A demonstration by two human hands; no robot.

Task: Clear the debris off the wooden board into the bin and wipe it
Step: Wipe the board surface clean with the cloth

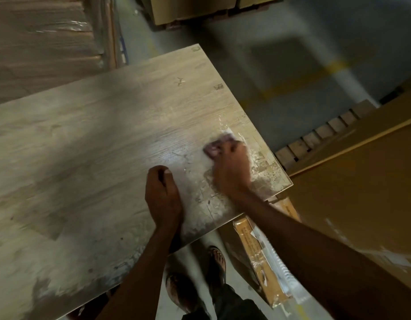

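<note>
Wooden board (84, 146), pale w/ scuffed patches, is seen from above at left & centre. A pinkish cloth (213, 147) is gripped by the right hand (232, 167) & pressed on the board nr its right edge. The left hand (163, 192) is rested on the board beside it, clenched, nothing held.
</note>
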